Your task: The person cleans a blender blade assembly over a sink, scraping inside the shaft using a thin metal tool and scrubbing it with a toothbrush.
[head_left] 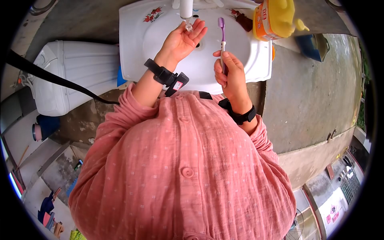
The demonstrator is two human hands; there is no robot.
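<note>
Catching water under the faucet (186,9), the left hand (179,43) lies open, while the right hand (233,74) grips a toothbrush (223,37) low, leaving its head free.

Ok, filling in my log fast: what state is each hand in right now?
Left hand: open, palm up under the faucet.
Right hand: closed around the purple toothbrush.

Unreadable lettering (264,14) on yellow jug (282,19)

We could pass over the basin (242,50) between the toothbrush (222,30) and the yellow jug (276,20). The tap (186,9) blocks us at the far edge.
</note>
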